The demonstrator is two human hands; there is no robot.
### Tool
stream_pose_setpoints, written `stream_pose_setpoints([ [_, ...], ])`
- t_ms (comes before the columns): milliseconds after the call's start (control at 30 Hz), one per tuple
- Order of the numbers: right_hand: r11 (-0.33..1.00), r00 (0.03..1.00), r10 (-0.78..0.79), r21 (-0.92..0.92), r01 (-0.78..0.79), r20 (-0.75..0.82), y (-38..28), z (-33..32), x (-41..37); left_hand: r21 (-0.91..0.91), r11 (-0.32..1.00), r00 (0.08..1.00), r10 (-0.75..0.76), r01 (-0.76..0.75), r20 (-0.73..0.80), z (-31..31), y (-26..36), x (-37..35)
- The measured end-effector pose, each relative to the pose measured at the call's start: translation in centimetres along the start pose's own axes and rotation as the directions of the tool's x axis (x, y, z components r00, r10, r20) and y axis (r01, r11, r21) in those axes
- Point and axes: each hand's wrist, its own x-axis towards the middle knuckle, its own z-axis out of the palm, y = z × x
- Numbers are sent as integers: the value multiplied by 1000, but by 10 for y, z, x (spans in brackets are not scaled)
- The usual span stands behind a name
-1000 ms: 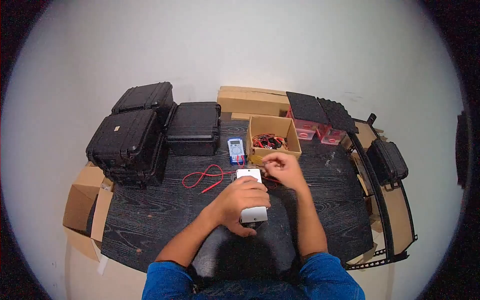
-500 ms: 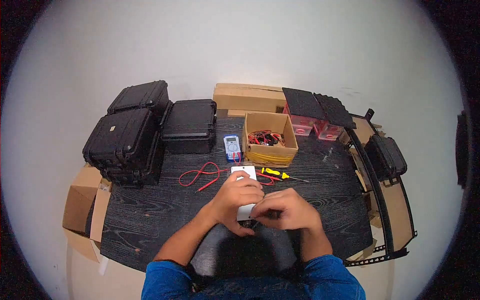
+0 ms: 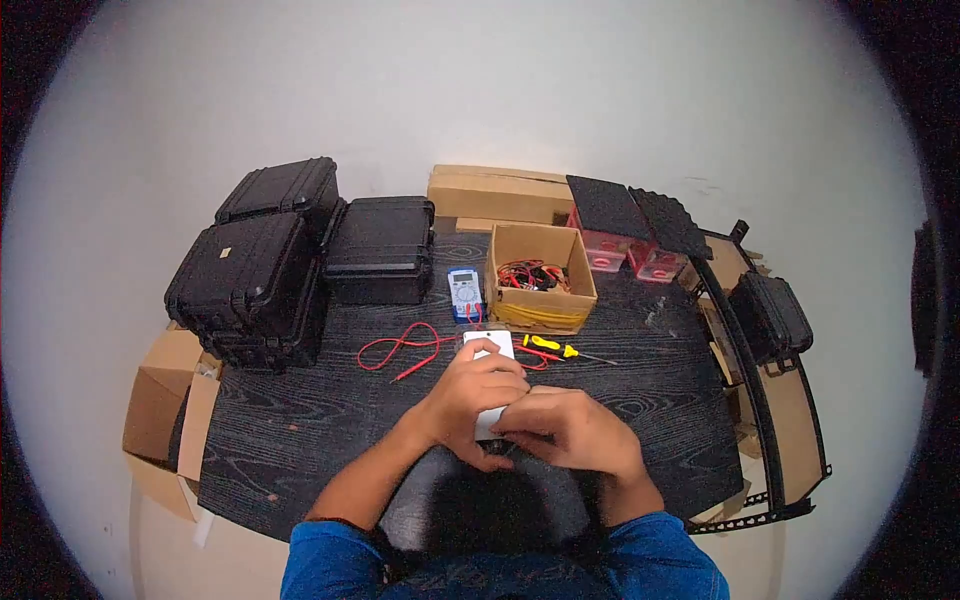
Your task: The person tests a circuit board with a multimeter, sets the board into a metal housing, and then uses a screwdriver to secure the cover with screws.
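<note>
My left hand (image 3: pixel 476 395) is wrapped round a flat white rectangular casing (image 3: pixel 503 345), with a small dark hole near its far end. Fingers lie over the casing's face and the thumb is at its near end. My right hand (image 3: pixel 578 428) is closed in a pinch at the casing's lower right edge; what is between the fingertips, if anything, is hidden. Just beyond the casing lies a blue and white multimeter (image 3: pixel 465 292), with red test leads (image 3: pixel 438 345) looping to the left. Right of the casing is a yellow and black screwdriver (image 3: pixel 550 346), its shaft pointing right.
A cardboard box (image 3: pixel 540 312) of tangled wires stands behind the screwdriver. Black hard cases (image 3: pixel 245 270) are stacked at the left of the dark table (image 3: pixel 290 430). Red bins (image 3: pixel 600 255) sit at the back right. A black metal rack (image 3: pixel 760 420) borders the right side.
My right hand has turned slightly and its fingertips have shifted a little left along the casing's near end. My left hand keeps its hold on the casing.
</note>
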Motion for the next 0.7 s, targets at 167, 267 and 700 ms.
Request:
stream_pose_setpoints([
  [167,998,999,-10,-67,7,-42,-1,3,-2,3,1000,1000,6,-6,-3,-5,6,5],
  [267,995,999,11,-95,-15,-37,-3,4,-1,13,1000,1000,9,-9,-2,-4,7,5],
  [700,994,997,-17,-107,9,-72,-4,8,-1,8,1000,1000,-6,6,0,-4,5,4],
])
